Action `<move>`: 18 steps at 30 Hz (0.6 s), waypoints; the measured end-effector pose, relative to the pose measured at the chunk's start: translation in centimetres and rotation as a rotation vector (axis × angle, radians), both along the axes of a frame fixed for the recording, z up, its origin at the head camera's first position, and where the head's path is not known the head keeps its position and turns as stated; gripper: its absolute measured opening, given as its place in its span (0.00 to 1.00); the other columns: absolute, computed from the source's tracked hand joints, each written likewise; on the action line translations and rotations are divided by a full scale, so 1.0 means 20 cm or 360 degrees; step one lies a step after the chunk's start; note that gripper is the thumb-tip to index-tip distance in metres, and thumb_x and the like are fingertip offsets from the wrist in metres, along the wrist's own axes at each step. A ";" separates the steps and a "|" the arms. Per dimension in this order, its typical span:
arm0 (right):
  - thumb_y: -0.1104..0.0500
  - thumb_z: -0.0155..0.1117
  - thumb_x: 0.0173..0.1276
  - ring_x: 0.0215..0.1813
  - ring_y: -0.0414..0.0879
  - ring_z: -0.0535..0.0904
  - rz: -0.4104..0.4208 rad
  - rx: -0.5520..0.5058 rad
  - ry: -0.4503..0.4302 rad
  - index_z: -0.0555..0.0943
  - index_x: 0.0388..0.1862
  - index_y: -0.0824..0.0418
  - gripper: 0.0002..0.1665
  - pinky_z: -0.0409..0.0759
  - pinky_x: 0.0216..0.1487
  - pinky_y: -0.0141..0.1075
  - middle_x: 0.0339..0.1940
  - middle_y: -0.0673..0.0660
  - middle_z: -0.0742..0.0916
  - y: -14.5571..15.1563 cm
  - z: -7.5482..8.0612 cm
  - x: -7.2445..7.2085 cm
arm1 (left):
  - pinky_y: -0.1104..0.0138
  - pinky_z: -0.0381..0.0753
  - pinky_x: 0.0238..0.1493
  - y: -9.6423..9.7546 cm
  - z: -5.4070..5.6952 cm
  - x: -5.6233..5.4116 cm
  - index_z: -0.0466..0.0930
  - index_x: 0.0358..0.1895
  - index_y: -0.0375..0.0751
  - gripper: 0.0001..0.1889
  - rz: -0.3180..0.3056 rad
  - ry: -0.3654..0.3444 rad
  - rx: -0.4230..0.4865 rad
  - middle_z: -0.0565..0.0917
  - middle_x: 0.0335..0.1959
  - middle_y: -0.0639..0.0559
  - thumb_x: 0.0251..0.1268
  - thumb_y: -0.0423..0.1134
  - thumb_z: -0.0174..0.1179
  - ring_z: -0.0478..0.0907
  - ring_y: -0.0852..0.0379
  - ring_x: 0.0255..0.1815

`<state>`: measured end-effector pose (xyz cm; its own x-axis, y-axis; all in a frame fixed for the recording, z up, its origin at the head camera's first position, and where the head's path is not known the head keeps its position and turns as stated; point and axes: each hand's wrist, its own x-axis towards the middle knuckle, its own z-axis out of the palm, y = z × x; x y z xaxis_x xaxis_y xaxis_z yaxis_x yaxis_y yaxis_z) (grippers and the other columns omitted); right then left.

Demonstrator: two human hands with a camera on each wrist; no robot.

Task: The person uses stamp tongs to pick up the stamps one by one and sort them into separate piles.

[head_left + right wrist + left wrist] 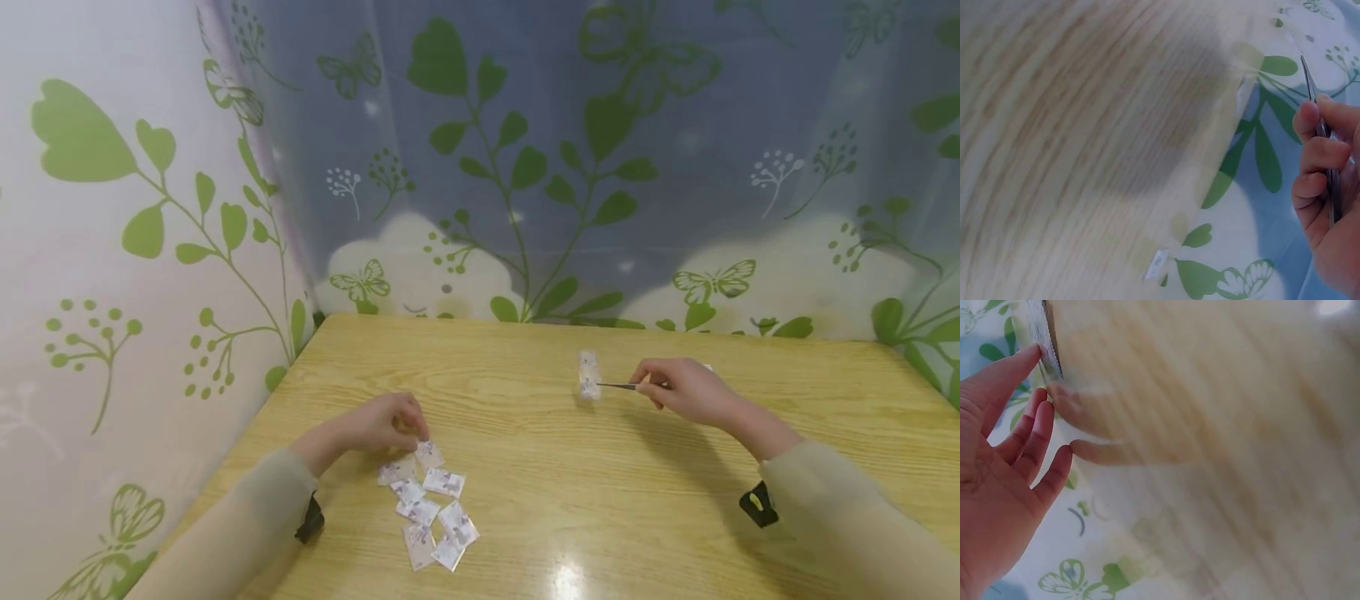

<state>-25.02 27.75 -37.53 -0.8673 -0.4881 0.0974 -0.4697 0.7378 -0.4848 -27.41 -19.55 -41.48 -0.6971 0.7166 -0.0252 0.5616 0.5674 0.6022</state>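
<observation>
My right hand [686, 392] grips slim metal tweezers [618, 386], their tips at a small pale printed packet [590, 388]. In the right wrist view the tweezers [1310, 81] point away from the curled fingers, with a thin clear piece at the tip. Beyond that packet, a second pale piece [588, 360] shows in line with it; whether they touch I cannot tell. My left hand [382, 423] pinches the edge of a small packet [430, 455] at the top of a loose pile. The left wrist view shows the thumb against that packet's serrated edge [1050, 350]; the index finger is hidden.
Several printed packets [420, 511] lie overlapping on the wooden table [525, 450], close to my left sleeve. Another small packet [1157, 264] lies near the far table edge, mostly behind my right hand in the head view. Leaf-patterned curtains [480, 167] hang along the back and left.
</observation>
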 end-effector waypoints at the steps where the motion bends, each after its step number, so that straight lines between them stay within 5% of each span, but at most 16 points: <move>1: 0.61 0.56 0.74 0.17 0.40 0.67 -0.0005 0.0007 -0.0015 0.79 0.45 0.63 0.08 0.66 0.22 0.36 0.20 0.51 0.79 0.00 -0.01 -0.02 | 0.59 0.75 0.49 0.00 0.00 0.00 0.86 0.37 0.46 0.08 0.0005 0.0000 -0.0009 0.77 0.40 0.57 0.56 0.30 0.67 0.74 0.55 0.44; 18: 0.64 0.57 0.72 0.18 0.42 0.68 -0.0021 0.0122 -0.0056 0.79 0.44 0.64 0.07 0.67 0.26 0.38 0.17 0.51 0.78 -0.04 -0.08 -0.21 | 0.56 0.73 0.51 0.00 -0.02 0.01 0.86 0.37 0.47 0.08 0.0063 0.0041 -0.0044 0.76 0.42 0.55 0.56 0.31 0.67 0.73 0.54 0.45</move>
